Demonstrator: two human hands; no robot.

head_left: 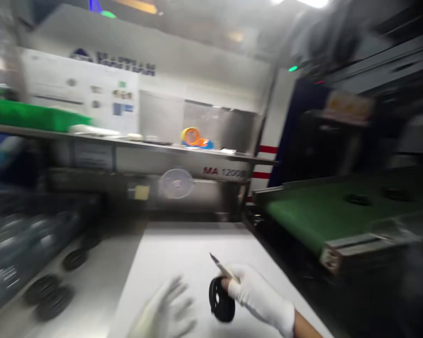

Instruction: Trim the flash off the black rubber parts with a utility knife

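Note:
My right hand (259,293), in a white glove with a bare thumb tip, grips a black round part (223,300) with a hole in it. In the same hand is a slim craft knife (224,269), its pointed blade directed up and left. My left hand (167,310), gloved too and smeared by motion, is held apart from the black part with its fingers spread. Nothing shows in it. Both hands are over a white work surface (183,239).
Several black round parts (75,259) lie on the metal table at left beside a blurred grey tray (7,244). At right, a green conveyor belt (310,211) carries black parts. A shelf (144,143) behind bears an orange tape roll (191,136) and a green bin (31,115).

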